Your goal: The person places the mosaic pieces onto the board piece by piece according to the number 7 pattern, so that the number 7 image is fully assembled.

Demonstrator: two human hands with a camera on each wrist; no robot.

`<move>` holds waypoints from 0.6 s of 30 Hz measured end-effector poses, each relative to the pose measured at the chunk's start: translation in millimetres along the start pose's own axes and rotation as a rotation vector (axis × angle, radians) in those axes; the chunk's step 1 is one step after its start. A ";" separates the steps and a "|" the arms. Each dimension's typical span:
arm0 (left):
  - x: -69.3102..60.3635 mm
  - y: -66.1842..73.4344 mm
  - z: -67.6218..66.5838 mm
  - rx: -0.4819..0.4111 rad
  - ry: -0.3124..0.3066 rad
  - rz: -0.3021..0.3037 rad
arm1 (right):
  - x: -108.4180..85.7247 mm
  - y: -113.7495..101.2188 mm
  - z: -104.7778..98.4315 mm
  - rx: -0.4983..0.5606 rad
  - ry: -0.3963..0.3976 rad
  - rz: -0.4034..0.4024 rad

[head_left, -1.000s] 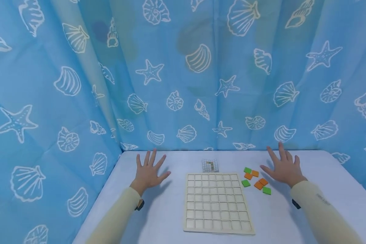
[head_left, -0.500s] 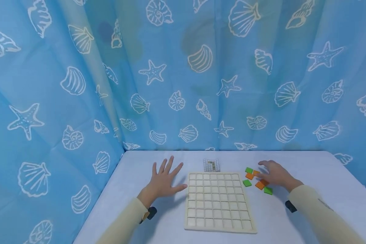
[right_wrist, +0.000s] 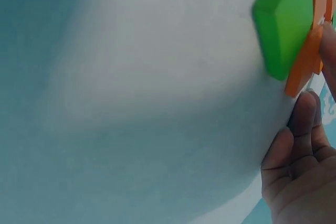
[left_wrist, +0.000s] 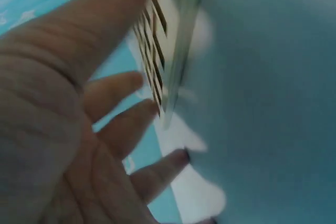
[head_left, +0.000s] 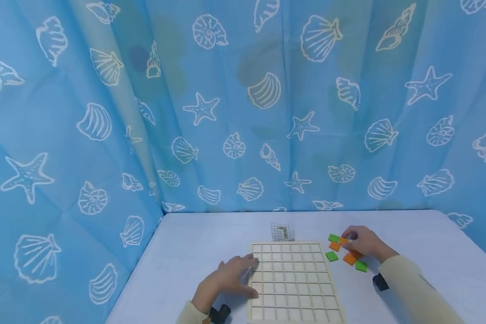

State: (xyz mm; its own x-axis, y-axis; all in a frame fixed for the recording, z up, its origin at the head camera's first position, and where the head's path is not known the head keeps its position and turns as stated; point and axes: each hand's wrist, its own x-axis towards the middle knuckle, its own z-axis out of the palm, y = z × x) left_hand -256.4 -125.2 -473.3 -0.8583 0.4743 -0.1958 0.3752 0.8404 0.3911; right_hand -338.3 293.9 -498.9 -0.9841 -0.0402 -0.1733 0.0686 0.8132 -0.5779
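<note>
A pale wooden board (head_left: 295,281) with a grid of square recesses lies on the table. My left hand (head_left: 228,279) is at its left edge, fingers spread, thumb and fingertips over the rim; the left wrist view shows the board's edge (left_wrist: 181,45) beside the thumb. To the right of the board, my right hand (head_left: 366,243) has curled fingers, with thumb and index finger on either side of an orange tile (head_left: 343,241). Near it lie green tiles (head_left: 331,256) and orange tiles (head_left: 349,258). Another orange tile is partly hidden under the hand.
Behind the board stands a small grid-lined piece (head_left: 282,232) with a hook-shaped coloured pattern. The white tabletop (head_left: 210,234) ends at a blue shell-print curtain (head_left: 235,112) at the back and left.
My left hand has moved right and nearer, from above the table onto the board's left edge. My right hand has come down leftward to the tiles, its spread fingers curling around the orange one.
</note>
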 end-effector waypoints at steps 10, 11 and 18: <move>-1.1 4.8 3.5 -0.004 -0.036 -0.074 | 6.2 -8.8 -4.2 -0.062 -0.064 0.041; -0.6 4.7 4.7 -0.012 -0.039 -0.075 | 6.3 -9.5 -5.4 -0.077 -0.070 0.041; -4.4 3.6 9.3 -0.040 -0.044 -0.098 | 5.4 -17.6 -7.1 -0.089 -0.078 0.008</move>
State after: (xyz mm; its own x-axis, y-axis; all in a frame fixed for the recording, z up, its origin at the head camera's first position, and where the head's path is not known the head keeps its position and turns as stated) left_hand -248.1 -121.8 -479.4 -0.8738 0.4018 -0.2738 0.2747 0.8726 0.4039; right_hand -346.0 283.5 -484.0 -0.9675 -0.0757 -0.2414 0.0584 0.8616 -0.5041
